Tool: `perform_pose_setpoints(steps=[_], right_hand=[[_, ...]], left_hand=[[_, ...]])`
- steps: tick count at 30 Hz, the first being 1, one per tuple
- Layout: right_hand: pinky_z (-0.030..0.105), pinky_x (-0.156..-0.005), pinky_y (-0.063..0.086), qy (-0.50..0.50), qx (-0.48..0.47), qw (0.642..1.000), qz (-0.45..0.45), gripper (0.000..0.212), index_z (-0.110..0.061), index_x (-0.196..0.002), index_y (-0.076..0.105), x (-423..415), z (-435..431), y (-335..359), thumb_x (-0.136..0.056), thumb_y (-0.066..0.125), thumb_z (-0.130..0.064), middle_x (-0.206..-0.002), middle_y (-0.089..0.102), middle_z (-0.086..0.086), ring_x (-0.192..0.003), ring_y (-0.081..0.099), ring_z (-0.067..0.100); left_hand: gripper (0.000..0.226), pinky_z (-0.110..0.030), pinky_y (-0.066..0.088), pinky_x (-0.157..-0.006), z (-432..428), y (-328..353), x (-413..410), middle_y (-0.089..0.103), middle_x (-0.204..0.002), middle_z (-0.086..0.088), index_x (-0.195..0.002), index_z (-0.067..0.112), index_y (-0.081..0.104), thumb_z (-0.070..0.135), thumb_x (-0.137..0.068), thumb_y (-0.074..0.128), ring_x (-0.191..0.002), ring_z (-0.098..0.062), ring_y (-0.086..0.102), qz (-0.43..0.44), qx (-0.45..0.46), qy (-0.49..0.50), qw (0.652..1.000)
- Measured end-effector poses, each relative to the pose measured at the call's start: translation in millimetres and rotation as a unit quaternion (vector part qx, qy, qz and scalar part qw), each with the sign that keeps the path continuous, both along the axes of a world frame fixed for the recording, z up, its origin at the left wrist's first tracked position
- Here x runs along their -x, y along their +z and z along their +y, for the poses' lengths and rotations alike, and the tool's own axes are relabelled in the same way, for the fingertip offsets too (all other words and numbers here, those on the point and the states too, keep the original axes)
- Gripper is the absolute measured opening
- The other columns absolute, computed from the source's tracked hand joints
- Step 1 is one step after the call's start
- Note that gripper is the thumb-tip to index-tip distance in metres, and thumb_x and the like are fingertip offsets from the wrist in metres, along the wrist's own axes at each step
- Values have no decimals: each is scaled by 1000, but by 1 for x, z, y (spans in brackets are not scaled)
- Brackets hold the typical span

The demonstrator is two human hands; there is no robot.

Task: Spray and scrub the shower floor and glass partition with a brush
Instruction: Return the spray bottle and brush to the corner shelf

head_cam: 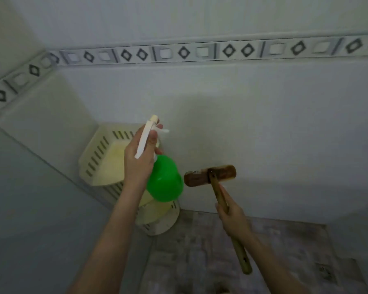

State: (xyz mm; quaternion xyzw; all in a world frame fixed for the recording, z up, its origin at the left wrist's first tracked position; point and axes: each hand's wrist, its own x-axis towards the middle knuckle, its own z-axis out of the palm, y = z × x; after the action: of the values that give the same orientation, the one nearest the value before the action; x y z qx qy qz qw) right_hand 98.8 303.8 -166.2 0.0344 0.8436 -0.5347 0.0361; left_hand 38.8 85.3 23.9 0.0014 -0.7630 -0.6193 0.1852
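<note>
- Against the white tiled wall (263,124) of the shower corner, both of the person's bare arms reach forward, one tool in each hand.
- The left hand (139,164) is wrapped around the neck of a green spray bottle (165,181). Its fingers curl at the white trigger head (146,136), whose nozzle tilts up and away from the camera.
- The bottle hangs in the air, in front of a cream slotted corner shelf (98,158).
- The right hand (234,219) is clenched around the wooden handle of a brush (209,176), gripping about midway, with the handle's end sticking out below the wrist.
- The brown brush head lies crosswise low on the wall, just right of the bottle and above the floor line. Whether it touches the tiles cannot be told.
- The grey mottled shower floor (200,262) spreads beneath the right forearm.
- A border (200,52) of diamond and square tiles runs across the wall higher up.
- A smooth bluish panel (30,209) fills the left side, its material unclear.
</note>
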Motion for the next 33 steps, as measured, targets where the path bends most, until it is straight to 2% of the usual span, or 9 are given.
perform_pose_setpoints(steps=[3, 8, 10, 14, 18, 22, 27, 30, 33], right_hand=[[-1, -79, 38, 97, -8, 995, -28, 59, -37, -149, 25, 26, -32, -16, -99, 50, -21, -137, 49, -12, -98, 54, -7], [-8, -87, 28, 221, -21, 975, -31, 58, -41, -139, 24, 71, -79, -51, -97, 50, -10, -137, 44, -14, -120, 47, 3], [-6, -86, 32, 269, -41, 961, -45, 61, -38, -141, 24, 91, -97, -72, -96, 51, -7, -135, 47, -13, -117, 52, 7], [16, -87, 49, 352, -77, 930, -67, 63, -43, -144, 18, 134, -139, -118, -97, 51, -16, -126, 62, 5, -104, 63, 19], [-3, -69, 36, 396, -85, 911, -70, 64, -30, -152, 16, 167, -187, -135, -99, 48, -15, -123, 53, -7, -101, 54, 8], [9, -60, 41, 412, -117, 901, -75, 61, -39, -151, 16, 188, -211, -155, -100, 46, -23, -107, 61, 2, -75, 58, 10], [26, -62, 42, 427, -276, 861, -24, 59, -45, -149, -2, 199, -207, -163, -103, 32, -32, -84, 53, 4, -64, 52, 17], [36, -65, 46, 410, -379, 830, 18, 68, -49, -145, -15, 197, -206, -170, -102, 28, -19, -98, 52, 10, -80, 61, 30], [38, -66, 47, 397, -441, 804, 36, 76, -50, -144, -18, 194, -206, -172, -99, 30, -10, -111, 52, 12, -89, 63, 31]], left_hand=[[36, -16, 51, -66, -39, 9, 17, 72, -117, 9, -135, 16, 64, 32, -106, 49, -63, 1, 58, 20, 3, 60, 998], [21, -15, 49, -64, -87, 3, 57, 72, -113, 7, -122, 30, 64, 23, -107, 51, -62, 3, 58, 41, 10, 94, 995], [24, -15, 49, -64, -102, -9, 75, 71, -112, 5, -127, 23, 63, 22, -106, 52, -63, 3, 59, 39, 4, 114, 993], [35, -15, 49, -62, -126, -34, 105, 71, -112, 2, -137, 7, 62, 20, -106, 54, -65, 2, 61, 44, -2, 147, 988], [37, -17, 49, -62, -145, -45, 126, 72, -111, 0, -137, 8, 63, 25, -105, 56, -60, 1, 58, 51, -12, 177, 983], [38, -14, 49, -63, -150, -45, 138, 69, -112, -1, -138, 10, 62, 25, -104, 57, -73, -5, 59, 30, -2, 144, 989], [28, -12, 47, -60, -146, -44, 142, 67, -103, 5, -128, 15, 65, 25, -103, 60, -75, -14, 62, 25, -5, 140, 990], [13, -13, 48, -67, -149, -61, 136, 66, -93, 14, -113, 28, 63, 27, -101, 64, -79, -11, 69, 17, 24, 161, 987], [20, -18, 51, -80, -149, -92, 124, 65, -94, 25, -110, 40, 56, 32, -97, 68, -88, 12, 64, -13, 73, 190, 979]])
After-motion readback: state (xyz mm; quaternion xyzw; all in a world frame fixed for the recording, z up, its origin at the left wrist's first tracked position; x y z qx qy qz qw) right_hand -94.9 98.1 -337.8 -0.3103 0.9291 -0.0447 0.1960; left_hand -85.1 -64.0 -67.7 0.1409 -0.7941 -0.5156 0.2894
